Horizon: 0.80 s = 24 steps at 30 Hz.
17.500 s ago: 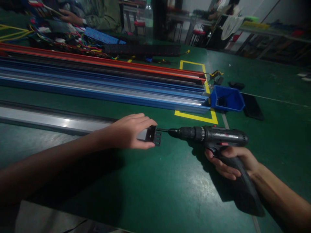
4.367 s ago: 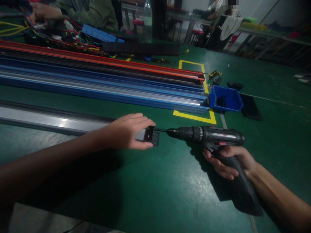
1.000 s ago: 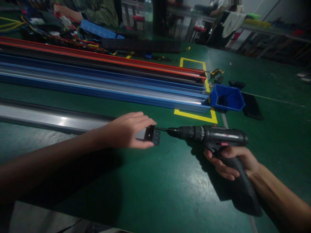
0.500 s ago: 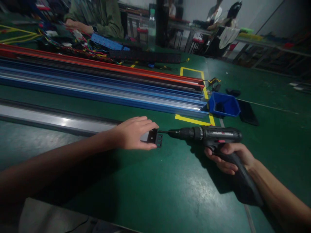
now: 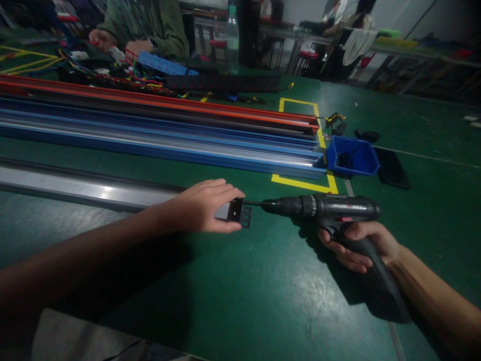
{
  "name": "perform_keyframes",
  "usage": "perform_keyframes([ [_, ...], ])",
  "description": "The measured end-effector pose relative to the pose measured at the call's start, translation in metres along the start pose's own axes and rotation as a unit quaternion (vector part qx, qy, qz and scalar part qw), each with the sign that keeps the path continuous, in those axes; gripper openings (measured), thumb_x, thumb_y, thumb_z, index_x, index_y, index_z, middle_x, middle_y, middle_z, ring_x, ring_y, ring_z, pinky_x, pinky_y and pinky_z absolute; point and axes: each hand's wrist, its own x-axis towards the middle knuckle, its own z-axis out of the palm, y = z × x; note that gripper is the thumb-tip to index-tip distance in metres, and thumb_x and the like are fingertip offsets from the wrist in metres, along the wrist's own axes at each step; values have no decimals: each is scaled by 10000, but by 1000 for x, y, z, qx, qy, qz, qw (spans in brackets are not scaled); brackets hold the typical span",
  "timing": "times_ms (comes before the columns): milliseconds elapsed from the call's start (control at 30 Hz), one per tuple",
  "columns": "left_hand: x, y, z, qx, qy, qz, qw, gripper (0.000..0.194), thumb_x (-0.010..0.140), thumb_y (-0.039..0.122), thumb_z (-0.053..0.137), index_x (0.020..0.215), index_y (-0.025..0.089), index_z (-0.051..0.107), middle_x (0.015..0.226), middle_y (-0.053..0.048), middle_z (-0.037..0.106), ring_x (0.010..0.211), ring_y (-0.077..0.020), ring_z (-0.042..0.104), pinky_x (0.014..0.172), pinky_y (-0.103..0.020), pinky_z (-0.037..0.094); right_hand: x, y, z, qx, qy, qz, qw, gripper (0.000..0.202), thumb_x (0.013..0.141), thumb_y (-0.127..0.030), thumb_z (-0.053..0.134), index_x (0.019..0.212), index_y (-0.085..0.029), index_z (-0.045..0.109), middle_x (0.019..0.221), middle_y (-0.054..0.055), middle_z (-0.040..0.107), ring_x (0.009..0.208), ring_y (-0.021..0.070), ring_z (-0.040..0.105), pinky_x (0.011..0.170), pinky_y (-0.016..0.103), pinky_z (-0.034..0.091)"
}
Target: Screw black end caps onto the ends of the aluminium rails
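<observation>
A long metal profile [image 5: 86,183], silvery on top with dark edges, lies on the green table. My left hand [image 5: 205,205] is closed around its right end, thumb on the near side and fingers over the far side. A black end cap [image 5: 246,217] with square slots sits at that end. In my right hand [image 5: 361,245] is a black cordless drill [image 5: 338,206], gripped by its handle and lying level. Its thin bit [image 5: 255,203] points left and meets the far corner of the end cap. Whether a screw is there is too small to tell.
Blue profiles [image 5: 210,153] and an orange-red profile [image 5: 225,106] lie beyond, ending near yellow tape [image 5: 300,184]. A blue bin [image 5: 355,158] and a dark flat object [image 5: 394,168] are at the right. Wires, a bottle [image 5: 232,37] and a co-worker's hands [image 5: 103,39] are farther back.
The camera view has shifted slightly. My hands, the profile and the drill keep nearly the same arrangement, with the bit at the end cap. The co-worker's hands have moved apart.
</observation>
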Motion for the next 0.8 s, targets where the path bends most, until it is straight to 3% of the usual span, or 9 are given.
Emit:
perform_keyframes([
  [300,-3,2,1,43,18,18,999,593,959,531,706,1367,114,598,1161,-124,739,998,-243,661,895,-352,513,1,-1,-1,14,-17,-1,1000,364,917,-208,564,1190,-54,748,867,86,700,411,40,510,498,209,579],
  [567,-2,0,0,10,6,23,1000,576,962,528,716,1370,134,609,1197,-108,739,1032,-242,652,917,-353,507,3,-1,0,14,-24,-5,1000,382,922,-211,543,1198,-43,748,872,87,691,418,36,499,495,196,558],
  [800,-2,-4,-1,-14,13,35,999,416,1100,366,500,1413,122,626,1259,-126,755,1087,-228,668,946,-361,520,2,-1,-1,10,-23,-11,1000,383,925,-201,531,1200,-35,739,865,90,695,415,41,497,492,200,558],
])
